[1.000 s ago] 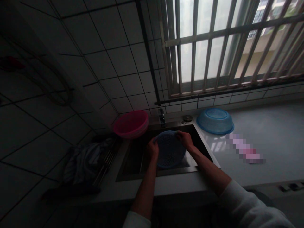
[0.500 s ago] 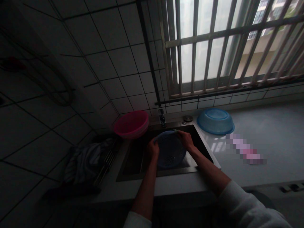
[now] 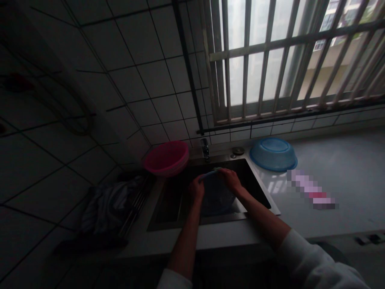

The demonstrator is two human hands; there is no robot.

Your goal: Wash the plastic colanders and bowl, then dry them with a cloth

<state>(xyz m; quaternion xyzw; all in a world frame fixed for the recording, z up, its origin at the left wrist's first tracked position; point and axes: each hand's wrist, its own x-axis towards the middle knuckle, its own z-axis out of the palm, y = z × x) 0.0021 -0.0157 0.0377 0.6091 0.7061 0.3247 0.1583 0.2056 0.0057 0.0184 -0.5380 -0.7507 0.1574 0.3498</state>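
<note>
A translucent blue plastic basin (image 3: 217,196) is held tilted on its side in the sink (image 3: 259,180). My left hand (image 3: 197,188) is closed around the left part of its rim. At the upper right of the rim, my right hand (image 3: 229,179) presses a small pale green cloth or sponge (image 3: 217,170) against the edge; which of the two it is, I cannot tell. The lower part of the basin is dark and hard to make out.
Behind the sink stands a faucet (image 3: 205,149), with a pink basin (image 3: 167,159) to its left. An upturned blue basin (image 3: 273,154) lies on the right counter, near a blurred-out pinkish item (image 3: 311,189). Dark cloth (image 3: 105,206) lies beside a metal rack (image 3: 135,208) on the left.
The basin has tipped so its rim is seen more edge-on and its inside shows less. My right hand has shifted slightly left along the rim with the pale green piece.
</note>
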